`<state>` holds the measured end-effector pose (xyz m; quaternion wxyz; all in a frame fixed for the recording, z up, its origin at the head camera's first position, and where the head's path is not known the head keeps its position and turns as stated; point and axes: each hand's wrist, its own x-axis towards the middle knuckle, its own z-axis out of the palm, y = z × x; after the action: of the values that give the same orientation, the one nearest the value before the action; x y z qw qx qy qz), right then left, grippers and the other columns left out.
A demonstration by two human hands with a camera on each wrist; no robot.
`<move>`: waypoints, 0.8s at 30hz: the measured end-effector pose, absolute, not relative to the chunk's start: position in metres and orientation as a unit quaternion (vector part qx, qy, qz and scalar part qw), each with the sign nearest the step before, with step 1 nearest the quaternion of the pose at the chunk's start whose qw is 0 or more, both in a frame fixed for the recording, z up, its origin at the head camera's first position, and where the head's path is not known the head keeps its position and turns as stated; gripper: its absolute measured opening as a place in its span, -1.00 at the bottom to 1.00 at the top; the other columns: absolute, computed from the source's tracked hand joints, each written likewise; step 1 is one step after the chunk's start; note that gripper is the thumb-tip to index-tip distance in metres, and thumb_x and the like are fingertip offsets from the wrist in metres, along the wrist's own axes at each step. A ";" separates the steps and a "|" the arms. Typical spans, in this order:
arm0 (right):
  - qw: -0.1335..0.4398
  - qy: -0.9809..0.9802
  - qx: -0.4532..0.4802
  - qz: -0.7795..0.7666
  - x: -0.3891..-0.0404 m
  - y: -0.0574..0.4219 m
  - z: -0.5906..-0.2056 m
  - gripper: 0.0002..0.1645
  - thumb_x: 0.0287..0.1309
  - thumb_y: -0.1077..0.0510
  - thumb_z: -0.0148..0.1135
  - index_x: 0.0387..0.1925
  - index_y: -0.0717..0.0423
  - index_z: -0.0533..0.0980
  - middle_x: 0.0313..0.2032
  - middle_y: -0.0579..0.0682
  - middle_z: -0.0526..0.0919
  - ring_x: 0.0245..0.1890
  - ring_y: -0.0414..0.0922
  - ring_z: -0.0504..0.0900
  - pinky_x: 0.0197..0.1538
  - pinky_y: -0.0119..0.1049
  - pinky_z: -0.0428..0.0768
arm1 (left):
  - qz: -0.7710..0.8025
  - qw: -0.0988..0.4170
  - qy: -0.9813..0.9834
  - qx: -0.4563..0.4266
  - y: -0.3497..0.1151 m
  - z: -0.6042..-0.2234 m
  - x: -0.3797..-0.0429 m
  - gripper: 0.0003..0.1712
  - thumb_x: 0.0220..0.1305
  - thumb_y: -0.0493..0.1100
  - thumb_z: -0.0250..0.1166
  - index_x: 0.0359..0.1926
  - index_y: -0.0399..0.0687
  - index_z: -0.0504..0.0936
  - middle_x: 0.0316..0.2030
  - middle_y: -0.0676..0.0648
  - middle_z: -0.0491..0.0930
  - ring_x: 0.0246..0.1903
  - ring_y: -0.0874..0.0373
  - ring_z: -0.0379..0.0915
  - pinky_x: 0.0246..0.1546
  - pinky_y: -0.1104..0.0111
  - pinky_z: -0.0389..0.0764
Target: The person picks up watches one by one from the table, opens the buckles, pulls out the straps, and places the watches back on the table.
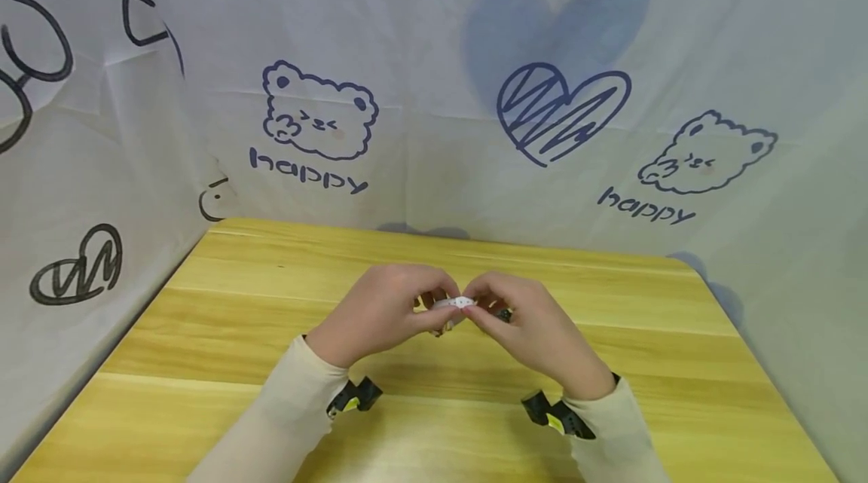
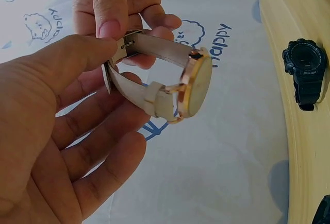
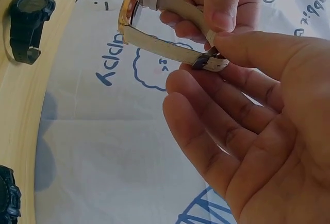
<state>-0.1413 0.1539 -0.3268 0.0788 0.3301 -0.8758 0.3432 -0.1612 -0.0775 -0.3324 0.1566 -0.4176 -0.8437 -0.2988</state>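
Note:
Over the middle of the table, both hands hold a wristwatch (image 2: 196,87) with a pale strap and a rose-gold case. My left hand (image 1: 386,306) pinches one strap end between thumb and fingers. From the other side my right hand (image 1: 532,325) pinches the strap close by, the thumbs nearly meeting. In the right wrist view the strap (image 3: 165,49) forms a loop, its buckle (image 3: 201,61) right at the right fingertips. The case hangs at the far end of the loop, seen edge-on. From the head, the hands hide most of the watch.
A black digital watch (image 2: 307,62) lies on the wooden table (image 1: 224,362); the right wrist view also has a black watch (image 3: 31,23) there, and part of another (image 3: 7,195) at the frame edge. A white printed cloth (image 1: 420,53) hangs behind the table.

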 end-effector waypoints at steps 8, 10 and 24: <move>0.055 -0.861 0.330 0.383 -0.142 0.156 -0.329 -0.93 0.45 0.17 0.26 -0.09 -0.02 0.59 -0.33 -0.22 0.66 -0.39 -0.16 0.69 -0.33 -0.32 0.67 | -0.306 0.152 -0.846 -0.409 -0.078 -0.333 -0.162 -0.92 0.42 0.01 0.37 -0.18 0.17 0.73 -0.40 0.31 0.65 -0.40 0.52 0.52 -0.33 0.48 0.60; 0.049 -0.861 0.325 0.388 -0.143 0.157 -0.330 -0.93 0.46 0.18 0.24 -0.08 -0.01 0.57 -0.34 -0.20 0.64 -0.40 -0.19 0.66 -0.34 -0.31 0.66 | -0.305 0.155 -0.847 -0.407 -0.077 -0.333 -0.162 -0.92 0.42 0.01 0.38 -0.19 0.17 0.72 -0.40 0.31 0.65 -0.41 0.52 0.52 -0.34 0.49 0.59; 0.115 -0.865 0.349 0.342 -0.143 0.156 -0.333 -0.88 0.41 0.13 0.33 -0.07 -0.11 0.62 -0.15 -0.24 0.68 -0.21 -0.34 0.66 -0.10 -0.31 0.70 | -0.300 0.154 -0.844 -0.418 -0.077 -0.333 -0.162 -0.89 0.44 0.02 0.36 -0.19 0.16 0.72 -0.45 0.32 0.60 -0.42 0.51 0.50 -0.36 0.49 0.56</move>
<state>-0.1433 0.1557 -0.3329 0.1150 0.3488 -0.8649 0.3421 -0.1615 -0.0766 -0.3327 0.1545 -0.4178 -0.8437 -0.2998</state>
